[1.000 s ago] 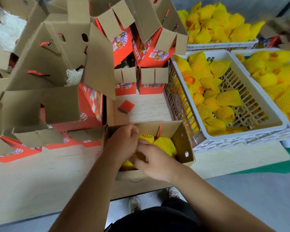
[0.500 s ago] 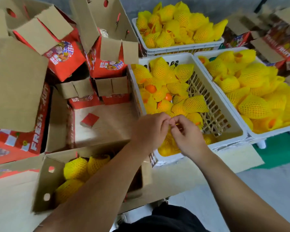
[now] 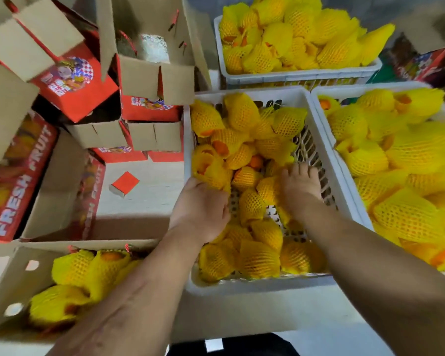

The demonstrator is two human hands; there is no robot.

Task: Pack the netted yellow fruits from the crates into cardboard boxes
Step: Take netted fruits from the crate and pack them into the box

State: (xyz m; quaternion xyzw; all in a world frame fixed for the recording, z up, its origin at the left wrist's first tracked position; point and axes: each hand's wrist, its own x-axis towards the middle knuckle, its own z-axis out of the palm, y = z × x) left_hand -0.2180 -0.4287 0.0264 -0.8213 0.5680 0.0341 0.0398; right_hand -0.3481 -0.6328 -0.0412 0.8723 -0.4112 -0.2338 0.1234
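Head view: the step in hand is the pick — both hands are down in the middle white crate [image 3: 188,140], gathering netted fruits for the open cardboard box [image 3: 8,286] at the near left edge of the wooden table [image 3: 144,183].

That box already holds a few netted yellow fruits [image 3: 73,268], with room left, so the packing looks to be only partly done. The middle crate is about half emptied, its slatted floor showing along the right side, while the right crate [image 3: 326,124] and the far crate [image 3: 301,75] are heaped full.

The left hand [image 3: 201,204] reaches in over the crate's left wall, palm down, fingers curled onto a netted fruit [image 3: 208,168] lying against that wall; it appears to grip it, though the fingertips are hidden.

The right hand [image 3: 301,186] lies palm down deeper in the crate, fingers spread and fairly straight, touching the fruit beside and under it — whether it has closed on one, I cannot tell.

The next move calls for a firm hold on each fruit through its soft foam net, then a lift over the crate's left wall and a swing left into the box.
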